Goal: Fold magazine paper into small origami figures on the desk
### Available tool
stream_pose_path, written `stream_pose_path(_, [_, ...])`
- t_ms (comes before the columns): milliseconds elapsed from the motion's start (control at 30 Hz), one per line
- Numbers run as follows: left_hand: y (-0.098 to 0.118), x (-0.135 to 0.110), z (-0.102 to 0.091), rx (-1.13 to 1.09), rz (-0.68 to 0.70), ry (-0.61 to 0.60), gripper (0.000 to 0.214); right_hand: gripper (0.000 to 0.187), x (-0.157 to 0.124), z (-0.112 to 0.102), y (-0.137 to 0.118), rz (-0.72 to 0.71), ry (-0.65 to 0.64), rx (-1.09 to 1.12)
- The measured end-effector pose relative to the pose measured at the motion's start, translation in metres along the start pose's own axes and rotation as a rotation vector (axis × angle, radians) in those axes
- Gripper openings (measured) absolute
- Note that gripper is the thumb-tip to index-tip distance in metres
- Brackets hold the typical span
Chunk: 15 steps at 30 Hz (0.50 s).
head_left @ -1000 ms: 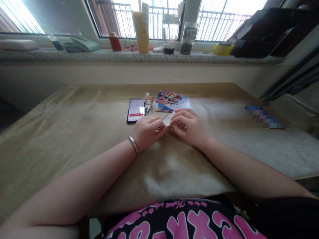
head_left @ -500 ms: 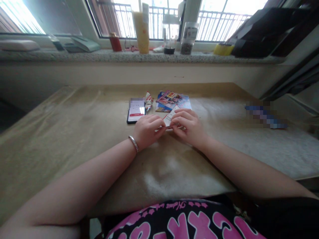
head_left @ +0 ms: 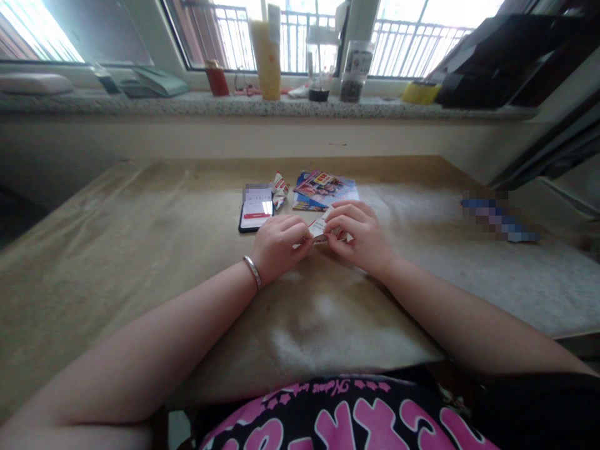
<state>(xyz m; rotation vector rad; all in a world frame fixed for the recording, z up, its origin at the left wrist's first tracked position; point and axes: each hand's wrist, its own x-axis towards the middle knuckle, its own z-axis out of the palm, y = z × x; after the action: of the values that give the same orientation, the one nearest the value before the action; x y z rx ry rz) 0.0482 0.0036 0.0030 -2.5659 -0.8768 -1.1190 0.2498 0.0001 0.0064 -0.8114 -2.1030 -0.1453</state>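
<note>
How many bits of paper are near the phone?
3. One small piece pinched between left hand and right hand; one folded scrap beside the phone; one colourful leaflet behind the hands, perhaps hiding more underneath.

Paper slip [head_left: 320, 227] mostly beneath fingers [head_left: 300, 232]; print illegible

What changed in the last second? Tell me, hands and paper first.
The far flap of the small paper, lifted higher half a second ago, has come back down under the right hand. It and the left hand kept pinching the paper, barely shifting. The phone, the colourful leaflets and the folded scrap stayed put.
</note>
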Motion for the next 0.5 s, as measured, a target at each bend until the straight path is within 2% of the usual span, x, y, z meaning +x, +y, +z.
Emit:
stream_pose_path(233, [-0.008, -0.004, 0.004, -0.024, -0.063, -0.061, 0.016, 0.006, -0.001, 0.000, -0.002, -0.021, -0.005, 0.002])
stream_pose_path(300, [-0.014, -0.005, 0.007, -0.052, -0.120, -0.095, 0.014, 0.007, -0.001, 0.000, -0.002, -0.022, 0.015, 0.008])
stream_pose_path(367, [-0.019, -0.005, 0.010, -0.109, -0.200, -0.099, 0.002, 0.006, -0.001, 0.000, -0.001, -0.024, 0.037, 0.008])
stream_pose_path(500, [-0.025, -0.005, 0.010, -0.187, -0.243, 0.021, 0.011, 0.005, -0.002, -0.001, 0.001, -0.026, 0.055, -0.013])
